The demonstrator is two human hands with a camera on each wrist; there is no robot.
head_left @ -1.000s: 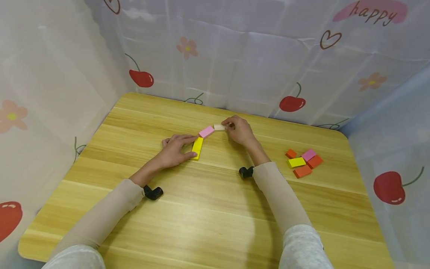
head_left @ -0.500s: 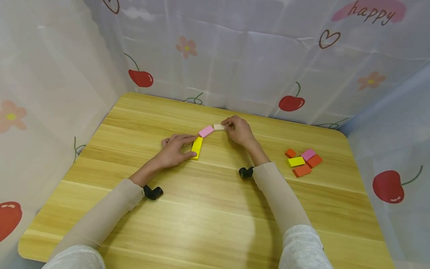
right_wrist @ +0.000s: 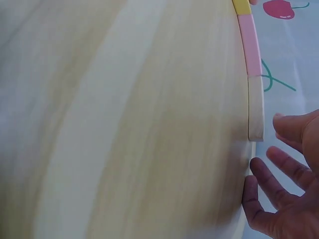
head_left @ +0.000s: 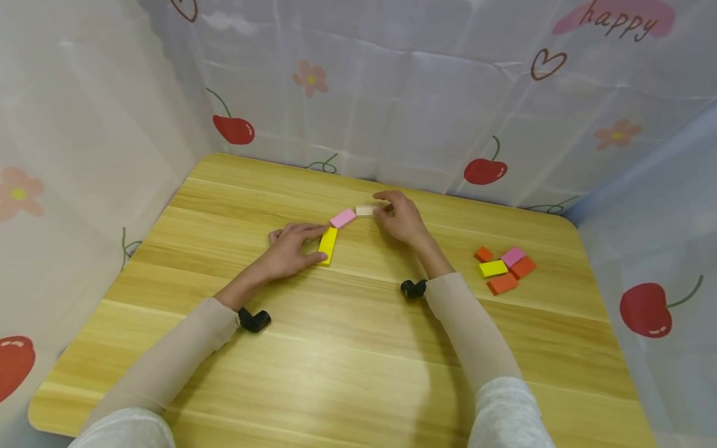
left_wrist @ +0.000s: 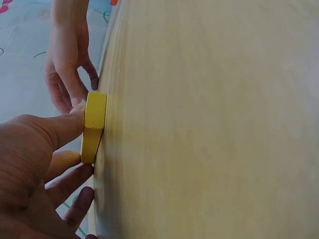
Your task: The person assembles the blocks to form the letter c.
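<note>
Nearest the person, two sleeved forearms cross the wooden worktop (head_left: 347, 367), each with a small black wrist camera just behind the hand. The left hand (head_left: 288, 249) lies flat a little past the worktop's middle, its straight fingers resting along the side of a yellow block (head_left: 328, 245); the left wrist view shows the thumb pressing that block's edge. The yellow block is a flat, glossy rectangle lying on its broad face. Its far end meets a pink block (head_left: 343, 218) of the same shape, and beyond that lies a pale, unpainted wooden block (head_left: 365, 211), so the three form a bent line toward the far edge. The right hand (head_left: 399, 218) is just beside the pale block, fingers loosely spread and slightly curled, apart from it in the right wrist view.

Toward the right edge sits a small heap of orange, yellow and pink blocks (head_left: 506, 269). Behind the worktop hangs a pale curtain (head_left: 392, 93) printed with cherries, flowers and hearts; at its upper right the word "happy" (head_left: 613, 22) is readable.
</note>
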